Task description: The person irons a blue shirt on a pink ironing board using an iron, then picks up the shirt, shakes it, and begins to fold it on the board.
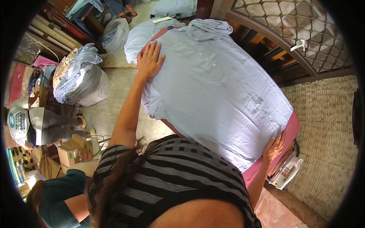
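Note:
A light blue shirt (205, 91) with a short row of pale buttons lies spread over a padded ironing board (292, 131) with a dark pink cover. My left hand (150, 60) rests flat near the shirt's far left edge, its fingers spread and a ring on one of them. At the near right, my right hand (274, 147) lies on the shirt's lower edge where it meets the pink cover, fingers stretched out. Just beyond that hand, a white iron (288, 173) stands at the board's right end. One sleeve hangs over the left side; cloth is bunched at the far end.
Plastic bags of blue clothes (89, 81) stand on the floor at left. Cardboard boxes (74, 150) sit nearer. One person (36, 121) stands at far left; another in dark green (62, 201) is close at lower left. A metal lattice gate (289, 30) borders the right.

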The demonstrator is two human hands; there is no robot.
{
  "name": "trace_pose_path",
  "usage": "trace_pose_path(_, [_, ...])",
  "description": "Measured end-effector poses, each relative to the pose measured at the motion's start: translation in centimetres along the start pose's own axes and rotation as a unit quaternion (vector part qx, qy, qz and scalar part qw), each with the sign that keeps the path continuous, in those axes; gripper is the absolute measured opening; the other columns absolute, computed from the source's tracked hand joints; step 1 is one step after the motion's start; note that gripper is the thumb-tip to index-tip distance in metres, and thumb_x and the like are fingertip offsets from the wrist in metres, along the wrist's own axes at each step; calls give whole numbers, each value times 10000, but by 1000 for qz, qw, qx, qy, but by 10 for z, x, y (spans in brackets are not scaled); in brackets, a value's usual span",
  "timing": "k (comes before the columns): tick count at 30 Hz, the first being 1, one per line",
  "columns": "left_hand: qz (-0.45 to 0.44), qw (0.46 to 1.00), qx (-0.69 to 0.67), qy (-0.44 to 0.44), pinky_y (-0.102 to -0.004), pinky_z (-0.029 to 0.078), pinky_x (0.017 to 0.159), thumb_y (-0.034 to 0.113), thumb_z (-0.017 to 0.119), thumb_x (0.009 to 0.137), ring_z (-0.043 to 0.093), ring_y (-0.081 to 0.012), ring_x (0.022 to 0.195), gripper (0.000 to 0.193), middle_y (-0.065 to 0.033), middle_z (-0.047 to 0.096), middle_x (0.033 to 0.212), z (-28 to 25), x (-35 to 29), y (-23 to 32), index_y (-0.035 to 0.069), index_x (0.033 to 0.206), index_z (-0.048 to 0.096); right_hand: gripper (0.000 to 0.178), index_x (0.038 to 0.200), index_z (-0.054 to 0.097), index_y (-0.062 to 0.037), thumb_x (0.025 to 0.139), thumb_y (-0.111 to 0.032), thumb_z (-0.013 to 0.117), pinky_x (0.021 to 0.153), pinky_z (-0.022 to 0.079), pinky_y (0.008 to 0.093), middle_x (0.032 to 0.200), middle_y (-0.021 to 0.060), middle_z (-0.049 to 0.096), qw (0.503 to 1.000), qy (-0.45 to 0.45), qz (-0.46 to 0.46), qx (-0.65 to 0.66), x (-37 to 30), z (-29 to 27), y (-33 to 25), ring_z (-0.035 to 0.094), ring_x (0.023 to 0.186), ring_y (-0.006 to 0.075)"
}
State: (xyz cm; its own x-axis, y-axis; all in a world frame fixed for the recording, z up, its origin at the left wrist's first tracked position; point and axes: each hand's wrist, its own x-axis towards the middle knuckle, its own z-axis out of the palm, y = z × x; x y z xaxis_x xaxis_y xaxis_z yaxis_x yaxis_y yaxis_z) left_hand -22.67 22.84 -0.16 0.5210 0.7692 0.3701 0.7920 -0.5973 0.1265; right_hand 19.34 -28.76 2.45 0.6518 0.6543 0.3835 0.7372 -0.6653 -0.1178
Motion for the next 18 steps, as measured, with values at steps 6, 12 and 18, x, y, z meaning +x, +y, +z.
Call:
trace_pose_path(6, [-64,963,-230,122,-452,412,1021,300,602,946,502,-345,1276,497,-145,472,1459,13,25,-47,113,1395,505,500,1444,490,-107,1015,-355,431,1155,269,479,1524,130,409,999,-19,30,-23,2,8,3,356,1400,347])
trace_pose_path(12, [-143,952,-225,149,-391,499,864,236,711,874,617,-308,994,268,-182,649,1120,14,42,-33,19,1029,691,497,1446,484,-148,1001,-367,450,1154,269,500,1539,109,387,999,-27,43,-4,0,3,3,331,1419,335])
trace_pose_path(18, [-152,957,-200,143,-441,480,807,305,738,845,622,-315,911,268,-109,687,928,7,49,-46,94,1004,689,500,1448,484,-166,993,-372,466,1146,272,508,1547,88,384,997,-35,65,-3,2,2,-10,330,1425,319])
